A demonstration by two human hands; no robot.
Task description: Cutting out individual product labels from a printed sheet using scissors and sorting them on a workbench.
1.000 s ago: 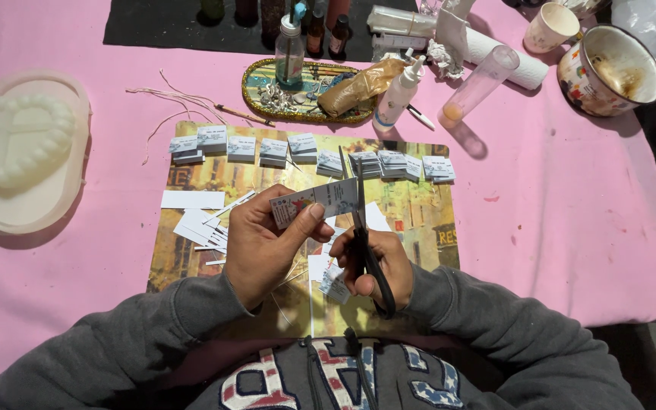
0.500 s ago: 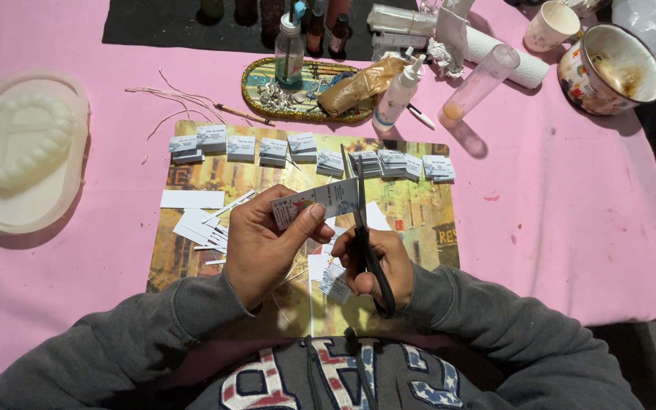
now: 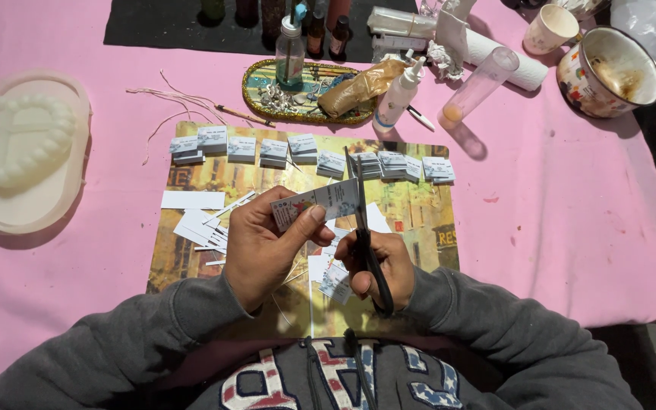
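You're mid-snip: left hand fingers pinching the printed paper strip, right hand closed on the scissors, so next just feed it squarely between the blades.

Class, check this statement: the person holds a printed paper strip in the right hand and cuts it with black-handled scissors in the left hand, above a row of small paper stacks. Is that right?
Not quite: the hands are swapped. In the head view the left hand holds the printed paper strip, and the right hand works the black-handled scissors. The row of small paper stacks does lie beyond them.

Matt paper strip, black-handled scissors
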